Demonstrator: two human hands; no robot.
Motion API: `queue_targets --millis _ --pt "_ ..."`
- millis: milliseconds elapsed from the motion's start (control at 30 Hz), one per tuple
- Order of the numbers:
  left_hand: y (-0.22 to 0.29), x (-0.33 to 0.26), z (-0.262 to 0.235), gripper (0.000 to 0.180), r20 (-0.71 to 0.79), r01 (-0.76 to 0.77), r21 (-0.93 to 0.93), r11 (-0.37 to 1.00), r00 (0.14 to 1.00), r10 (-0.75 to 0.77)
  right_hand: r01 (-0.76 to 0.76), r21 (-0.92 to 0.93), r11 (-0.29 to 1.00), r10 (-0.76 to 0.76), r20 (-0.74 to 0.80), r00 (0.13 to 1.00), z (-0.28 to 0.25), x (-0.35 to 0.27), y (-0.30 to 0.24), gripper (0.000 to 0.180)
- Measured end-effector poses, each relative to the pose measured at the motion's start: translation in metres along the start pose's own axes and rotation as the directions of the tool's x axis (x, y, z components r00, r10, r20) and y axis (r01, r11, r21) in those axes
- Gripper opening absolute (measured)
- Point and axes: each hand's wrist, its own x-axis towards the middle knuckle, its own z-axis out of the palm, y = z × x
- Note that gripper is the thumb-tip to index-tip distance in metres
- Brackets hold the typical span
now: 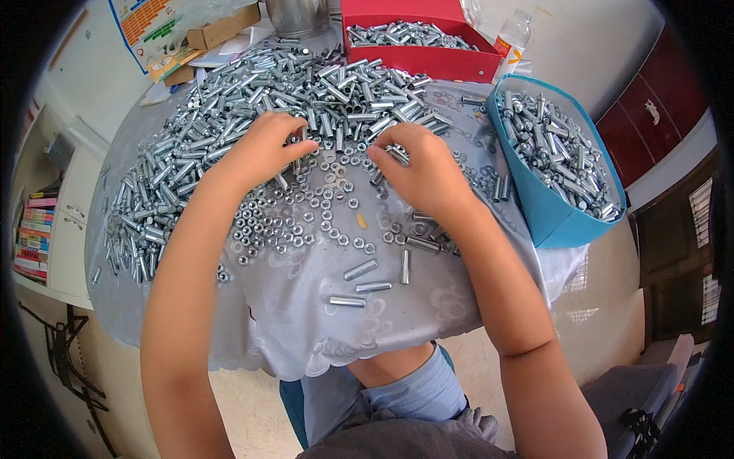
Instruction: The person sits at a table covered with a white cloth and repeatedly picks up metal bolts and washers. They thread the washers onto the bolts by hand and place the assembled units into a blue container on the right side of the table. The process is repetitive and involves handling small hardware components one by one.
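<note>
Metal sleeves [229, 107] lie heaped behind the loose nuts [267, 222] and spread round to their left. Being short, bright tubes, they look rigid and hard to damage; one alone is probably light, though a fistful could weigh noticeably, and the smooth barrels may slip or roll. The left hand [264, 149] reaches over the rear of the nuts, at the heap's front edge; its thumb and forefinger stand apart, while the other fingers are hidden, so I cannot tell whether they hold a sleeve. In front of the nuts, four single sleeves [373, 288] rest on the cloth; a thumb-and-finger pinch across mid-barrel looks the surest hold, since an end grip could let one tip. The right hand [419, 161] is just right of the nuts' rear part, fingers curled downward over more sleeves; whether the tips close on any, I cannot tell. Behind the nuts, beyond the heap, a red box [420, 63] contains similar pieces, and well to their right a blue bin [547, 210] is filled with sleeves too.
</note>
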Motion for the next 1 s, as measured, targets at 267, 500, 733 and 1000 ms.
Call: queue_targets --millis 267,500,733,1000 --pt "0.051 -0.063 0.017 0.045 -0.103 -0.104 -0.837 0.537 0.994 0.032 0.153 0.347 0.925 -0.163 0.001 0.987 0.008 -0.003 -0.018 0.026" --pt "0.043 -0.076 0.023 0.044 -0.072 -0.085 -0.985 0.153 0.993 0.091 -0.119 0.382 0.917 -0.028 0.357 0.934 -0.003 -0.001 -0.022 0.021" --pt "0.044 -0.074 0.018 0.042 0.122 0.112 -0.983 0.146 0.991 0.062 -0.141 0.372 0.917 0.016 0.319 0.947 -0.006 0.001 -0.021 0.025" --pt "0.033 -0.073 0.037 0.037 0.037 0.069 -0.904 0.422 0.996 -0.082 -0.064 0.05 0.997 0.043 0.344 0.938 -0.009 0.003 -0.011 0.02"
